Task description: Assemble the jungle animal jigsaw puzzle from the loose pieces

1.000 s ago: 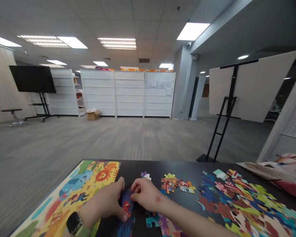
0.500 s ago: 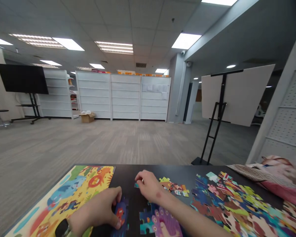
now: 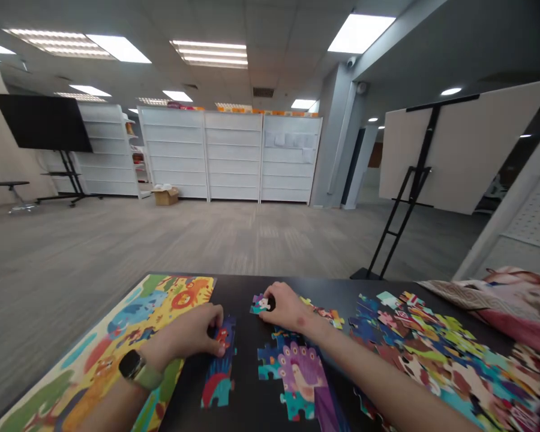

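My left hand (image 3: 198, 336), with a watch on its wrist, curls over a joined strip of dark blue puzzle pieces (image 3: 218, 384) showing red shapes. Its thumb and fingers press on the strip's upper part. Farther ahead, my right hand (image 3: 285, 309) pinches a small teal and purple puzzle piece (image 3: 260, 305) with a white figure, low over the black table. Below my right wrist lies a joined puzzle section (image 3: 299, 375) with a purple peacock-like figure. A small cluster of puzzle pieces (image 3: 330, 315) is partly hidden behind the right hand.
A bright yellow picture sheet (image 3: 162, 318) with cartoon animals lies at left, partly under my left forearm. Many loose puzzle pieces (image 3: 450, 354) are heaped at right. A patterned cloth (image 3: 499, 306) rests at the table's right edge. An easel board (image 3: 418, 156) stands beyond.
The camera has tilted down, showing more of the table. The teal and purple piece at my right fingertips now shows more fully. My left hand stays at the blue strip, whose lower part is now visible.
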Motion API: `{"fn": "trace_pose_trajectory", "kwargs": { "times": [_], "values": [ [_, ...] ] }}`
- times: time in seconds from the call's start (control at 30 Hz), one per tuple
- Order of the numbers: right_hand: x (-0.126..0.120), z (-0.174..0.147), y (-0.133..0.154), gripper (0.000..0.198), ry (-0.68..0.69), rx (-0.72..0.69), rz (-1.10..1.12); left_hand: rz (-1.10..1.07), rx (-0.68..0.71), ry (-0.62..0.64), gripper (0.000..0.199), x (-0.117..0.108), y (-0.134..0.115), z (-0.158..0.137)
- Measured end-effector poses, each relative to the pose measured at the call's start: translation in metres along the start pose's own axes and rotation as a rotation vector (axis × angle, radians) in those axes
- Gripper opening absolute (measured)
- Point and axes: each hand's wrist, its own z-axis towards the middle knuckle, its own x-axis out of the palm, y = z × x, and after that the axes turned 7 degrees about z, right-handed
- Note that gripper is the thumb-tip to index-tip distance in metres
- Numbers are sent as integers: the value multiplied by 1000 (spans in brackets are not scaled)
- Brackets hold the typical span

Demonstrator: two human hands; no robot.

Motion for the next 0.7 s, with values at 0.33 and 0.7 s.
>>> {"fn": "trace_pose_trajectory", "kwargs": {
  "times": [0.33,0.7],
  "values": [
    [-48,-109,19,26,94,-118,5,38,60,-79,20,-12,-10,-6],
    [-68,-167,2,32,137,-115,83,217,503,-386,52,106,-81,-116]
  ]
}}
